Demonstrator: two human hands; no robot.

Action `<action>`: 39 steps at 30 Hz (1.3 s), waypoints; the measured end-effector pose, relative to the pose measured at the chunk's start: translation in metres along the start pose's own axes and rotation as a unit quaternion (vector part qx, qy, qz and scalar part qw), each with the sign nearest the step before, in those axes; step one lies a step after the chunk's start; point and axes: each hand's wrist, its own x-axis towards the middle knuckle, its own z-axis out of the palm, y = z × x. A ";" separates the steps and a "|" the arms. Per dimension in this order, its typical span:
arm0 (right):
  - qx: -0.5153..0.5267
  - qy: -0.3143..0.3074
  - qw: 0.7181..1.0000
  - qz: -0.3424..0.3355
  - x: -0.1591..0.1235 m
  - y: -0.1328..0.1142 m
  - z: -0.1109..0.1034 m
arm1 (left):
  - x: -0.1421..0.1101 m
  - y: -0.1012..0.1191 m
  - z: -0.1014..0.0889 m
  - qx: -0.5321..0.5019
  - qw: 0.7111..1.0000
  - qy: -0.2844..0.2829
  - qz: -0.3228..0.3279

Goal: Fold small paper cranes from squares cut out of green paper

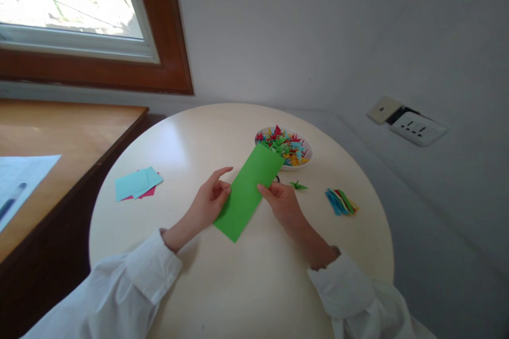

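A green rectangle of paper (pixel 248 190) is held over the round white table (pixel 238 286), tilted from lower left to upper right. My left hand (pixel 209 202) pinches its left long edge with thumb and fingers, the index finger raised. My right hand (pixel 283 202) grips the right long edge, thumb on top. A small green folded crane (pixel 298 186) lies just right of my right hand.
A white bowl (pixel 306 161) full of several coloured folded cranes stands behind the paper. Coloured paper strips (pixel 341 202) lie at the right. Light-blue and pink sheets (pixel 137 184) lie at the left. A wooden desk (pixel 59 132) with a paper abuts the table; wall sockets (pixel 417 128) are on the right.
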 end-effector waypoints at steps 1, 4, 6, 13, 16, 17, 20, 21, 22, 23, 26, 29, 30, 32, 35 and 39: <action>-0.004 0.000 1.000 0.001 0.000 0.001 0.000 | 0.000 -0.002 0.001 0.012 1.000 -0.001 0.013; -0.003 -0.005 1.000 -0.001 -0.001 0.002 0.001 | -0.001 -0.007 0.003 0.068 0.997 -0.013 0.033; 0.010 -0.010 1.000 0.002 -0.001 0.002 0.002 | -0.001 -0.009 0.005 0.108 0.993 -0.020 0.038; 0.019 -0.005 1.000 0.001 -0.002 -0.001 0.006 | -0.005 -0.006 0.012 0.169 0.983 -0.060 0.037; -0.022 0.000 1.000 -0.011 -0.004 -0.005 0.007 | -0.011 -0.003 0.016 0.189 0.979 -0.063 0.045; -0.036 0.002 0.999 -0.015 -0.004 -0.006 0.007 | -0.012 -0.002 0.017 0.190 0.978 -0.064 0.051; -0.065 0.002 0.998 -0.027 -0.005 -0.010 0.008 | -0.016 0.000 0.021 0.178 0.980 -0.071 0.047; -0.069 0.001 0.997 -0.030 -0.005 -0.011 0.008 | -0.017 0.001 0.022 0.173 0.981 -0.076 0.035; -0.071 0.000 0.997 -0.032 -0.006 -0.011 0.009 | -0.017 0.002 0.022 0.169 0.982 -0.084 0.018; -0.073 -0.001 0.997 -0.035 -0.005 -0.010 0.009 | -0.017 0.004 0.022 0.163 0.982 -0.096 -0.001; -0.075 -0.003 0.996 -0.041 -0.005 -0.007 0.008 | -0.017 0.009 0.022 0.125 0.982 -0.129 -0.055; -0.056 -0.019 0.997 -0.041 -0.004 -0.002 0.008 | -0.017 0.011 0.020 0.048 0.985 -0.143 -0.085; -0.043 -0.025 0.998 -0.040 -0.004 -0.001 0.008 | -0.017 0.011 0.020 0.018 0.986 -0.141 -0.091; -0.024 -0.028 0.998 -0.042 -0.004 0.000 0.008 | -0.017 0.011 0.019 -0.045 0.985 -0.132 -0.105; -0.023 -0.022 0.998 -0.046 -0.004 0.000 0.007 | -0.016 0.012 0.019 -0.149 0.971 -0.120 -0.144; -0.046 -0.023 0.998 -0.029 -0.002 0.000 0.003 | -0.013 0.014 0.016 -0.265 0.944 -0.095 -0.171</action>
